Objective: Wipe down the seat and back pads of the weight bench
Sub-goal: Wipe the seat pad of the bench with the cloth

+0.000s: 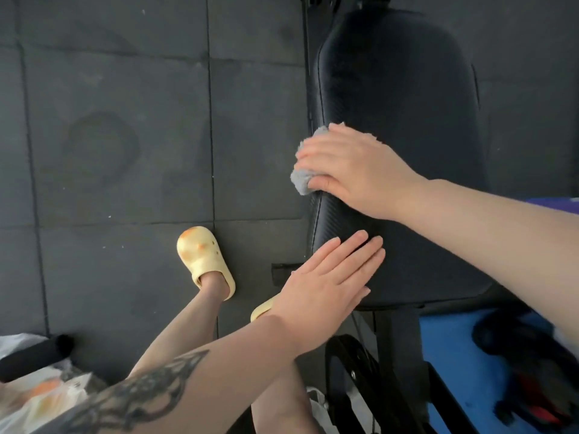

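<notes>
A long black padded bench pad (pixel 394 89) runs away from me on the right of the head view. My right hand (pixel 351 170) presses a bunched grey cloth (pixel 302 180) against the pad's left edge, about halfway along. Most of the cloth is hidden under the palm and fingers. My left hand (pixel 329 277) lies flat with fingers together on the near left corner of the pad, holding nothing.
Dark rubber floor tiles (pixel 125 136) cover the left side. My feet in yellow clogs (pixel 203 261) stand beside the bench. Black frame parts (pixel 354 380) and a blue surface (pixel 448 349) sit below the pad. A black foam roller (pixel 34 355) and plastic bags (pixel 40 402) lie at bottom left.
</notes>
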Motion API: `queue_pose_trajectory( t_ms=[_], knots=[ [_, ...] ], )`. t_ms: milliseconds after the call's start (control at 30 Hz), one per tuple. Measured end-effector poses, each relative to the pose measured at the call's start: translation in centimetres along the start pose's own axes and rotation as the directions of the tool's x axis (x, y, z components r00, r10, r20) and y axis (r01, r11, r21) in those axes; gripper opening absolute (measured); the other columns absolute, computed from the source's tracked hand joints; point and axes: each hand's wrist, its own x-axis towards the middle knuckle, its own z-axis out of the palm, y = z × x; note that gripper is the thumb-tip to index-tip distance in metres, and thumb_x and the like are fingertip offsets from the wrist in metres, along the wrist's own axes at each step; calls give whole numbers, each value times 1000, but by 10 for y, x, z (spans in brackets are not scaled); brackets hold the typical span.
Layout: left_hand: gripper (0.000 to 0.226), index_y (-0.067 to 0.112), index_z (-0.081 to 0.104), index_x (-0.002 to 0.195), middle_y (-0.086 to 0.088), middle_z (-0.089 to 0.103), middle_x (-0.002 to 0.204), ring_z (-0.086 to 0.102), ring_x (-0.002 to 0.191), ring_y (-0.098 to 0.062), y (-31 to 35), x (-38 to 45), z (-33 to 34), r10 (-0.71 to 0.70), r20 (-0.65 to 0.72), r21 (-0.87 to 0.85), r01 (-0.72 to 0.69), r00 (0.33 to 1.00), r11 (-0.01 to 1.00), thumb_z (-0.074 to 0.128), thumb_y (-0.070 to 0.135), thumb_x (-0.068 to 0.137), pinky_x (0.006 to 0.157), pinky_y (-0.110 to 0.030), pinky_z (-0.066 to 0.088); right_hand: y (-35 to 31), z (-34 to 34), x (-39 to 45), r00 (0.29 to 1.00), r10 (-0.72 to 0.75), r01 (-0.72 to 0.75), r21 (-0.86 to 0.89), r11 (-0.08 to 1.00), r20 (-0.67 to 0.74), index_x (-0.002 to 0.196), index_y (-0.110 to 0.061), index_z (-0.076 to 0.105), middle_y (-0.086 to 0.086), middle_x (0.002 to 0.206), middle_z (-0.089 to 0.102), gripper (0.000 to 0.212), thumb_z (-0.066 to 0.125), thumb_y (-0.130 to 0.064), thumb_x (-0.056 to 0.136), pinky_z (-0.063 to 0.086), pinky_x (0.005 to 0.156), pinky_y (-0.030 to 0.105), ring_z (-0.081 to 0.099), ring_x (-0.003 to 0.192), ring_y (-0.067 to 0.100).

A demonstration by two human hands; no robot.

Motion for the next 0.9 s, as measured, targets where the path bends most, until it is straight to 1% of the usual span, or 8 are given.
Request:
queue_pose_trajectory(
  t_ms=[100,200,333,433,600,700,767,900],
  knots=[
    [49,17,31,147,1,30,155,20,144,-16,-1,-1,-7,33,34,-5,-33,999,999,31,31,100,120,-35,5,-19,7,6,938,-202,250,-148,957,283,83,-22,60,-8,87,65,40,28,-41,97,41,96,36,55,83,20],
    [50,17,30,147,1,28,155,17,145,-16,-3,-1,-10,29,46,18,-30,999,999,32,29,99,119,-36,3,-20,-10,23,835,-237,320,-87,943,497,71,-32,40,-13,72,50,30,31,-45,97,45,84,39,46,75,15],
    [51,18,29,148,3,26,156,14,146,-16,-3,-2,-10,31,60,13,-32,998,999,33,30,98,118,-38,7,15,-26,38,915,-162,229,-146,962,369,78,-27,54,-9,81,60,32,33,-43,96,34,107,39,54,83,16],
    [51,19,28,148,3,25,157,15,146,-15,-4,-2,-9,36,62,8,-37,997,999,33,30,99,117,-38,10,3,-10,24,958,-205,232,-121,965,202,74,-21,59,-5,74,62,29,43,-37,92,42,88,37,45,71,17],
    [50,20,29,148,5,25,157,15,146,-14,-5,-3,-10,34,84,-18,-32,996,999,32,31,99,117,-36,13,9,-25,34,868,-239,282,-35,959,435,80,-28,52,-11,83,59,30,32,-45,95,45,83,39,50,80,14],
    [51,21,29,148,6,24,157,14,146,-13,-5,-2,-12,26,87,-38,-23,996,999,33,32,99,117,-35,13,26,-28,47,934,-189,221,-75,972,305,88,-24,61,-9,87,64,33,34,-43,93,38,102,37,57,88,18],
    [50,21,30,148,6,24,157,14,146,-12,-7,-2,-12,34,76,-58,-30,997,998,36,31,99,118,-34,14,17,-14,39,953,-209,239,-122,963,220,74,-25,55,-5,77,65,28,39,-39,91,38,101,37,55,76,20],
    [50,21,34,146,6,27,156,15,146,-11,-7,-6,-15,-14,60,-135,22,998,991,40,30,98,118,-34,15,6,-11,25,892,-304,347,-77,935,335,80,-22,61,-8,80,65,41,30,-45,92,42,96,40,54,79,17]
  ],
)
